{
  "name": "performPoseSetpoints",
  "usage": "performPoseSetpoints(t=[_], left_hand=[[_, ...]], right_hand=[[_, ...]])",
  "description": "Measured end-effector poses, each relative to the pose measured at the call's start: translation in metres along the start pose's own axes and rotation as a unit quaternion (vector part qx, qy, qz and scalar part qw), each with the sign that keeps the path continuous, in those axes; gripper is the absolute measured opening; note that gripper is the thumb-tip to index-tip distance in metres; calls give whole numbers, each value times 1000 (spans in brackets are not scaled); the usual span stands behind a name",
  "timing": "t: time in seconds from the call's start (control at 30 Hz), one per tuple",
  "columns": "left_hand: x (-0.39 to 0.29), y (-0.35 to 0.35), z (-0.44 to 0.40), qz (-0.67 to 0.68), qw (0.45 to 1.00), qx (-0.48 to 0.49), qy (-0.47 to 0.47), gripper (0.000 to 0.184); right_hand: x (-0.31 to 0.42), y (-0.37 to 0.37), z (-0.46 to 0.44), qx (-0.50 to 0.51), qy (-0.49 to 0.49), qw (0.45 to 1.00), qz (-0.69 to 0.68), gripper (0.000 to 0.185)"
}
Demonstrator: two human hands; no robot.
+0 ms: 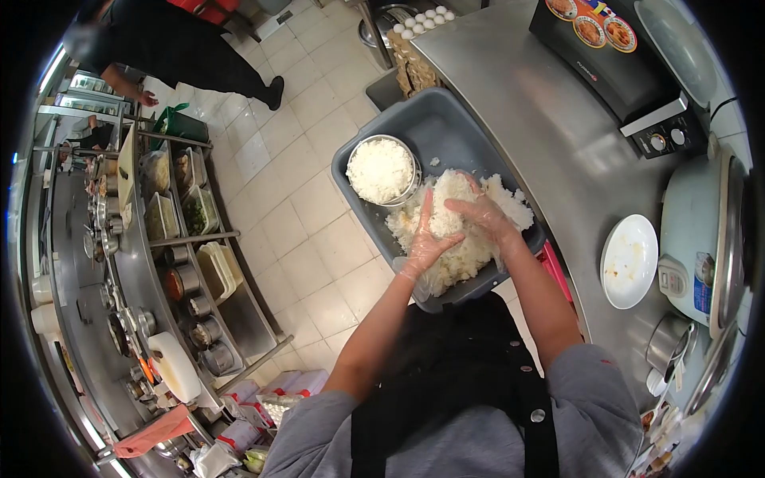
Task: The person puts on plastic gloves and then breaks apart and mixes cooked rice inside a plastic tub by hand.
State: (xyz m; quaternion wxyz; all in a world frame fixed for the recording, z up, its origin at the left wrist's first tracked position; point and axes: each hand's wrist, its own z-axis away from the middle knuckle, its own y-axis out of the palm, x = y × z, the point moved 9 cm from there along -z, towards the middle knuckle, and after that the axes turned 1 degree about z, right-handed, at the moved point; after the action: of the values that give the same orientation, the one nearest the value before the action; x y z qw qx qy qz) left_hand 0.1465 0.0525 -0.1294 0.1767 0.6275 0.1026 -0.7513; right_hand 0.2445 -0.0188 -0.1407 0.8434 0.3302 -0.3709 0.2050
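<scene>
Between the left hand (429,241) and the right hand (484,217), both in clear plastic gloves, we find a clump of cooked white rice (454,199), cupped from either side. We judge it light, soft, sticky and liable to crumble; broad palm support should hold better than fingertips. Beneath the grip, loose rice (470,263) lies in a grey plastic tub (448,131). Left of the grip, we note a rice-filled metal pot (413,188) restricting space; to the right, a steel counter (510,88).

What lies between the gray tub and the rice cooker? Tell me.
In the head view, a stained white oval plate on the steel counter lies between the gray tub and the rice cooker.
</scene>
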Motion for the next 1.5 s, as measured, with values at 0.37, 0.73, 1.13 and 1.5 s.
performPoseSetpoints(t=[0.37, 0.73, 1.13, 1.5], left_hand=[[44, -27, 5, -147, 985, -63, -67, 70], [91, -31, 28, -299, 938, -111, -137, 50], [108, -54, 26, -365, 902, -116, -201, 46], [26, -13, 32, -449, 879, -55, -151, 73]], right_hand=[[-14, 3, -10, -70, -150, 961, 220, 72], [-41, -15, -22, -108, -133, 934, 312, 54], [-55, -36, -2, -135, -15, 870, 475, 69], [-123, -39, -1, -60, -136, 613, 776, 61]])
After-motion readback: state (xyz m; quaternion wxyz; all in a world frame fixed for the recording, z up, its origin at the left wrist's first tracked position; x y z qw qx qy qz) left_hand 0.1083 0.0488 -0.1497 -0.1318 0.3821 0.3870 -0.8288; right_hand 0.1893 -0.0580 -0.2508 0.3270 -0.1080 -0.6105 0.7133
